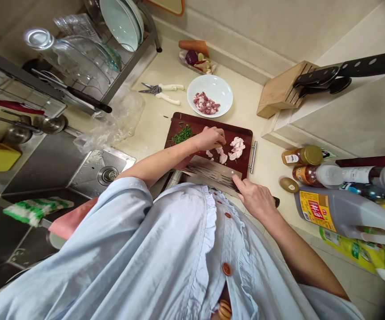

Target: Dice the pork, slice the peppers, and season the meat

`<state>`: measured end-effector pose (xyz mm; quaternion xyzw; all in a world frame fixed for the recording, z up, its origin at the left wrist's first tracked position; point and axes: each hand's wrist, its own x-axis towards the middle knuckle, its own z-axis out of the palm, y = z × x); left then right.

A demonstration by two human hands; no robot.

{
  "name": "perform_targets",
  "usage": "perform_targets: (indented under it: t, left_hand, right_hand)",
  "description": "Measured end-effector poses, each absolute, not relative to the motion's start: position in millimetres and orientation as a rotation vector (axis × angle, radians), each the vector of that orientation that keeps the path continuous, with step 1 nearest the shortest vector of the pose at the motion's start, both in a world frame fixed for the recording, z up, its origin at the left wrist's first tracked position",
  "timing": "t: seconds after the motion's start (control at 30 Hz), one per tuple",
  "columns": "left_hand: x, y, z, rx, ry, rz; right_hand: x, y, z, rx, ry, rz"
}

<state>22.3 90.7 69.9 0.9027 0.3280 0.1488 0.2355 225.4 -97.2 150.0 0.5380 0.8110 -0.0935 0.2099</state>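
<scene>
At far left, a green-and-white striped cloth (37, 210) hangs beside a stainless-steel sink (87, 174). A crumpled clear plastic bag (126, 118) lies beyond the sink, and white-handled metal shears (167, 94) rest on the cream table (154, 118). Next comes a reddish-brown rectangular cutting board (206, 123), with short-cut green stalks (183, 134) on its left part. Behind it stands a round white bowl (222, 91) of diced pink meat (206, 104). The left hand (211, 138) is over the board's middle, fingers curled downward; whether they grip anything cannot be told. Beneath and beside them lie pale whitish meat strips (223, 157), with a larger pale-pink meat heap (237, 148) to their right. The right hand (256, 198) is closed around the black handle of a broad metal cleaver (212, 171), its blade along the board's near edge. Farther right is a light wooden knife block (279, 91).
</scene>
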Motion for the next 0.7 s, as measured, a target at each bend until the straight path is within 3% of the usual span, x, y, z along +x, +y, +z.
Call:
perform_targets:
  t: [0.37, 0.57, 0.7]
  left_hand:
    - [40.6, 56.7, 53.8, 2.693, 0.604, 0.324]
    - [56.2, 61.6, 56.1, 2.718, 0.576, 0.222]
    - [40.6, 64.2, 63.6, 2.421, 0.781, 0.438]
  right_hand:
    - [287.6, -115.0, 166.3, 2.334, 2.355, -0.717]
    - [277.1, -104.9, 163.1, 2.509, 2.211, -1.027]
    - [281.1, -108.3, 146.0, 2.555, 2.095, -1.280]
